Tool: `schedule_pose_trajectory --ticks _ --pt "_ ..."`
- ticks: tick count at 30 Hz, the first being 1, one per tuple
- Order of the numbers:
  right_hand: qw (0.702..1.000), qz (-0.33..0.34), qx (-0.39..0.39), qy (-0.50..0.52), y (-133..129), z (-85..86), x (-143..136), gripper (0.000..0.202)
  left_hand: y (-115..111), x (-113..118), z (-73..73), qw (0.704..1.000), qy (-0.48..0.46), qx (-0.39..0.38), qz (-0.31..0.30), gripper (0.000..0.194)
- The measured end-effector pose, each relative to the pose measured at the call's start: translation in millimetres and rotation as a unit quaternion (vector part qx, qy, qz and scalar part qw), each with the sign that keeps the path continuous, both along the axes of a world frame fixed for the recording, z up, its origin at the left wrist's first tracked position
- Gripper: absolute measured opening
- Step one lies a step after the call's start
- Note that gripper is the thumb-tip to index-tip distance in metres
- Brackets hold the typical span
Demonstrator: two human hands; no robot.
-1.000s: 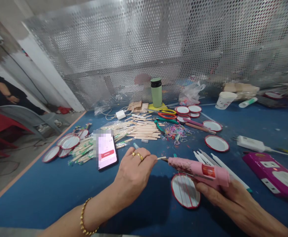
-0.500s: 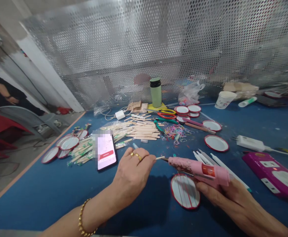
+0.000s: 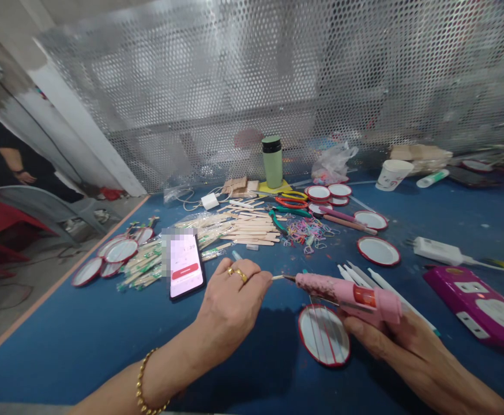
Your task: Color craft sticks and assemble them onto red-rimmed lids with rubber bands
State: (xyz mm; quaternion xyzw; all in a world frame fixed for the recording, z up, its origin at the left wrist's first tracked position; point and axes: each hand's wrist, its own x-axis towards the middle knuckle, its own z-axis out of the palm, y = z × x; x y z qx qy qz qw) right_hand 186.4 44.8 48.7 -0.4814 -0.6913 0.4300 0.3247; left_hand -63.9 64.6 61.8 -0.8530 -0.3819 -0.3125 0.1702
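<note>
Between its fingertips my left hand (image 3: 233, 300) pinches a thin pale stick (image 3: 279, 277), which points to the right. My right hand (image 3: 407, 346) is wrapped round a pink glue gun (image 3: 347, 294). The gun's dark nozzle is at the stick's free end; whether they touch is too small to tell. Below the gun lies a white round disc with a red rim (image 3: 323, 336), crossed by thin strands. Left of my left hand is a phone (image 3: 186, 266) with its screen lit.
Flat wooden sticks (image 3: 252, 227), coloured rubber bands (image 3: 306, 230) and pliers (image 3: 292, 202) lie beyond my hands. A green bottle (image 3: 272, 162) stands at the back. A purple power strip (image 3: 477, 305) is at right, wrapped sticks (image 3: 148, 264) at left. A person (image 3: 14, 153) is at far left.
Both hands are almost where they were, with the nozzle still by the stick's end. The person at far left has shifted slightly to the right.
</note>
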Motion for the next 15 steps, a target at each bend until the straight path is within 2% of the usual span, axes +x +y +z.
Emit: schedule_pose_trajectory --ticks 9,15 --pt "1.0 -0.005 0.013 -0.001 0 4.3 -2 0.047 0 0 0.3 1.0 -0.002 -0.003 0.004 0.016" --pt "1.0 0.009 0.012 -0.019 1 14.9 -5 0.048 1 -1 -0.6 1.0 -0.005 -0.006 0.009 0.014"
